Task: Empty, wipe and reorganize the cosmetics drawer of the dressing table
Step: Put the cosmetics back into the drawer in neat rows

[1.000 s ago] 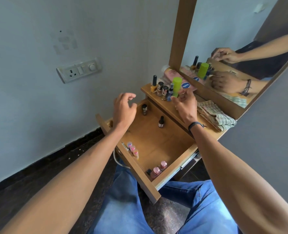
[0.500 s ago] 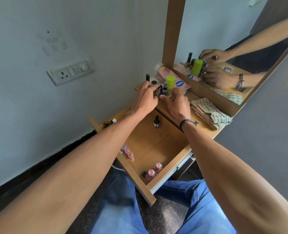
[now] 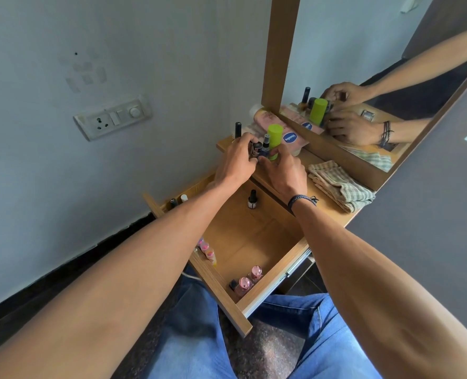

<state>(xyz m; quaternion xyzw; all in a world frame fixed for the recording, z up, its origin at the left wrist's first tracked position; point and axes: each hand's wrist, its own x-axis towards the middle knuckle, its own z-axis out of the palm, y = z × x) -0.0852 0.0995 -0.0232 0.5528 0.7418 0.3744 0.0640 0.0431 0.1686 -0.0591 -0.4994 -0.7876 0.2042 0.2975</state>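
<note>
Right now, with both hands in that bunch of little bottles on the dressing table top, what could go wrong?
1. The small bottles stand packed at the tabletop's edge. The left hand, gripping one, and the right hand beside it could knock the green-capped bottle over.
2. A toppled bottle would likely drop into the open drawer below and hit the nail polish bottle standing there.
</note>
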